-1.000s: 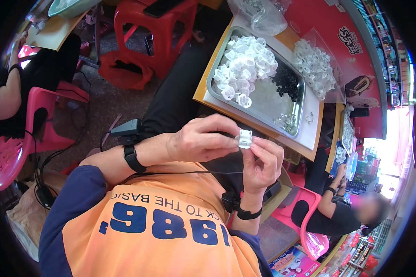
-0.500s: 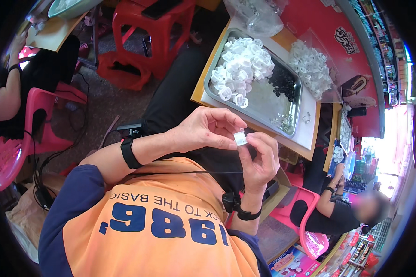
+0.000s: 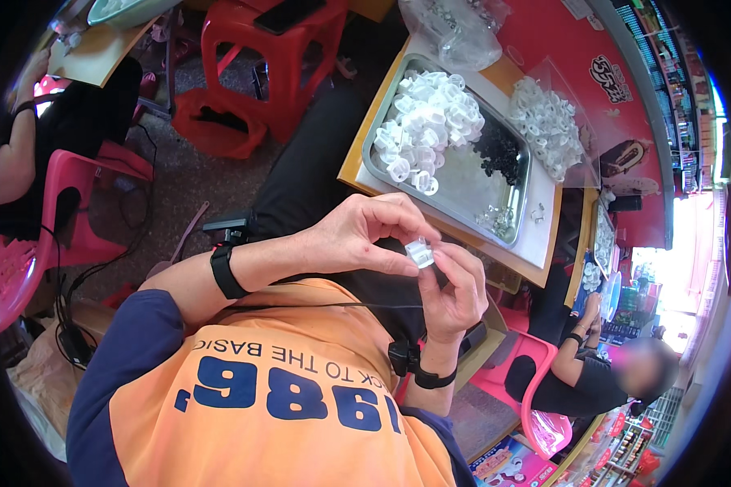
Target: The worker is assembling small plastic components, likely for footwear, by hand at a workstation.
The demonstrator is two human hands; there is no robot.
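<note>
Head view shows left hand (image 3: 356,234) and right hand (image 3: 455,294) both in fingertip grip on small white plastic piece (image 3: 419,253), near metal tray (image 3: 469,180) of white parts (image 3: 432,114) on surface (image 3: 352,165).

Orange shirt (image 3: 258,394) with navy sleeves (image 3: 130,341), worn with black trousers (image 3: 313,154).
The shirt's front is printed with large navy numerals (image 3: 294,400) and a smaller line of dark lettering (image 3: 291,357); each wrist is circled by a black strap (image 3: 227,273), beside which a black box (image 3: 403,355) is seen, and the body is crossed by a thin black cable (image 3: 341,304).
</note>
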